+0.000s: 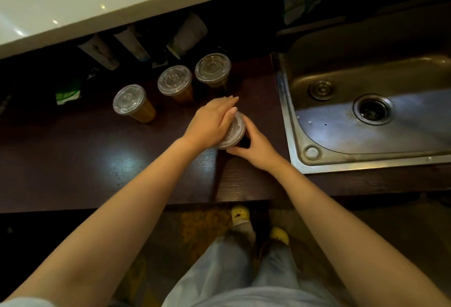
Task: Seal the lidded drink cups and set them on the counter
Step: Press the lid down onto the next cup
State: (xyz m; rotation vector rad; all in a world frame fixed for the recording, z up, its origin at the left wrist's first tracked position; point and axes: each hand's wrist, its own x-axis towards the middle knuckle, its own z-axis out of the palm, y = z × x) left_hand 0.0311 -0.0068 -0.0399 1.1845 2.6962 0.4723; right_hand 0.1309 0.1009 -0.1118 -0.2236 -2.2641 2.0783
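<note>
We find the cup (234,137) upright, clear lid (238,126) uppermost, just left of the sink (288,121). Our left hand (211,121) presses flat on the lid; our right hand (256,147) curls round the cup's wall.

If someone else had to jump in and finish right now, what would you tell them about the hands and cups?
Left hand: flat, pressing on top of the fourth cup.
Right hand: fingers grip that cup's side, near the sink.
Three lidded cups stand on the dark counter.
Done: those three set down.
Left: finish sealing this cup, then let go.
</note>
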